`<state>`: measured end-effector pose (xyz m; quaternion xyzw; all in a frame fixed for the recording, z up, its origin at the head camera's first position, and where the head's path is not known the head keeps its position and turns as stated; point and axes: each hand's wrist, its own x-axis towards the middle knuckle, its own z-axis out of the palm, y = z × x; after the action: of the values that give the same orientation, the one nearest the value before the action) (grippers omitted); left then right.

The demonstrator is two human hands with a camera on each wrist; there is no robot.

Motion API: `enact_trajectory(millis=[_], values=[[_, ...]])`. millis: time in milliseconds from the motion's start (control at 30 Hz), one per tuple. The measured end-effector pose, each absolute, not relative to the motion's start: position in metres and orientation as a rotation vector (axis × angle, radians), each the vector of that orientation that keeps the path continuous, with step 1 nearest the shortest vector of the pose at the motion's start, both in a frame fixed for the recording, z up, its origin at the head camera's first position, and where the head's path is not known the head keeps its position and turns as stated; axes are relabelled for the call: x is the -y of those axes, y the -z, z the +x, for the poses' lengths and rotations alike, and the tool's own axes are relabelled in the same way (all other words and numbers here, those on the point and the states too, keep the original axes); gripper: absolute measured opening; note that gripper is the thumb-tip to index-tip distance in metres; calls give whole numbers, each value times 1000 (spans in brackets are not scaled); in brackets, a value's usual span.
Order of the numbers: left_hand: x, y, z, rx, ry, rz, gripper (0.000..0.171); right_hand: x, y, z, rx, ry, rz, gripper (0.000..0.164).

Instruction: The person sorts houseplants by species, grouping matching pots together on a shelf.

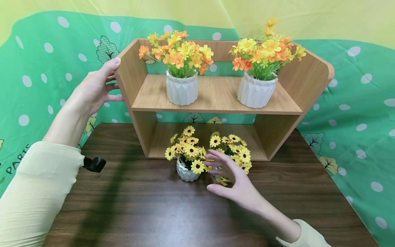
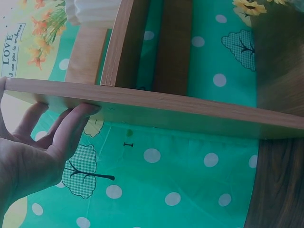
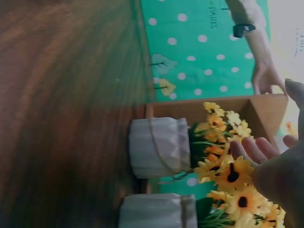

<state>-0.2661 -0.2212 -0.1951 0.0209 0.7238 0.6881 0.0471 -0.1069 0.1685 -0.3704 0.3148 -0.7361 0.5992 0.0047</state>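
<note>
My left hand holds the upper left edge of a two-tier wooden shelf; in the left wrist view its fingers press the outer face of the side panel. My right hand, fingers spread and slightly bent, is in front of the right pot of yellow daisies and hides most of that pot. It appears to hold nothing; whether it touches the petals I cannot tell. Beside it stands the left pot of yellow daisies, white and upright. In the right wrist view both white pots show.
On the upper tier stand two white ribbed pots with orange and yellow flowers, a left one and a right one. The shelf rests on a dark wooden table. Behind hangs a green dotted cloth.
</note>
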Motion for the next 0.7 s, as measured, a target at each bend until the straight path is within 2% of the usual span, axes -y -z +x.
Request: enact_trajectory(millis=[333, 700], values=[[223, 196, -266, -2211, -2097, 64, 71, -164, 393, -100, 2361, -1824, 984, 79], [223, 195, -266, -2214, -2099, 61, 71, -159, 400, -89, 2218, -1808, 1101, 78]])
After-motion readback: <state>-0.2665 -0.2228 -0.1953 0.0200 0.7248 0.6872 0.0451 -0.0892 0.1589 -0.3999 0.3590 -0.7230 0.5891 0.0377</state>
